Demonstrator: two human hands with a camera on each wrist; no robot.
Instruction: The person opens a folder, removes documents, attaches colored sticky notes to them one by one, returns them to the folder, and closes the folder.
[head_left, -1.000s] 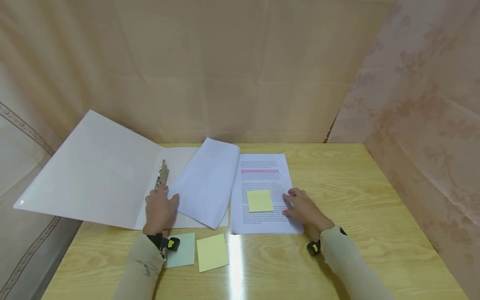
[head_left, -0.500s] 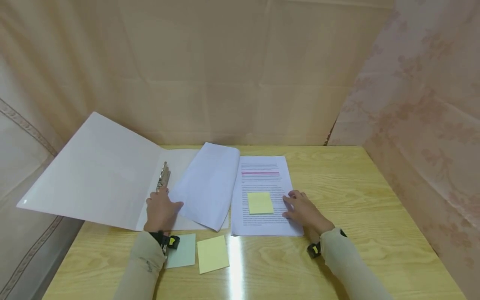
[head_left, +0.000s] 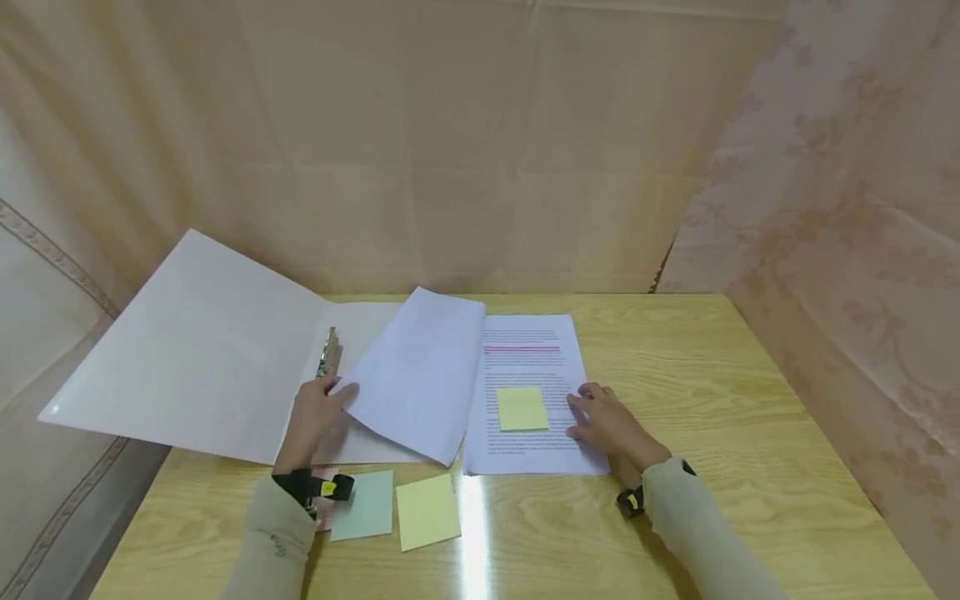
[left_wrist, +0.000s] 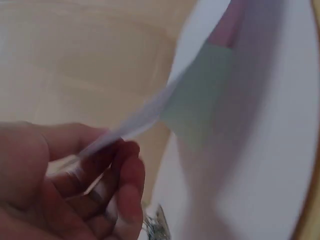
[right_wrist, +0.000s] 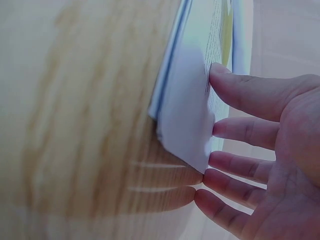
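My left hand [head_left: 309, 417] pinches the lower left corner of a white paper sheet [head_left: 427, 375], thumb over it and fingers curled beneath. That sheet is turned over leftward across an opened white folder [head_left: 198, 350], whose metal clip [head_left: 330, 354] is just beyond my fingertips. In the left wrist view, a green note [left_wrist: 200, 90] and a pink note [left_wrist: 227, 25] show past the lifted sheet [left_wrist: 130, 120]. My right hand [head_left: 615, 425] rests its spread fingertips on the right edge of the printed pages [head_left: 510, 450], which bear a yellow sticky note [head_left: 522, 408] and pink highlighted lines.
On the wooden table [head_left: 697, 375], in front of the folder, lie a green sticky pad [head_left: 367, 504], a yellow sticky pad [head_left: 429, 512] and a pink one [head_left: 326, 521] partly hidden by the left wrist. Curtains [head_left: 450, 167] hang behind the table.
My left hand has taken hold of the turned sheet's corner and lifted it, and the sheet has shifted slightly right. My right hand stays at the printed pages' edge.
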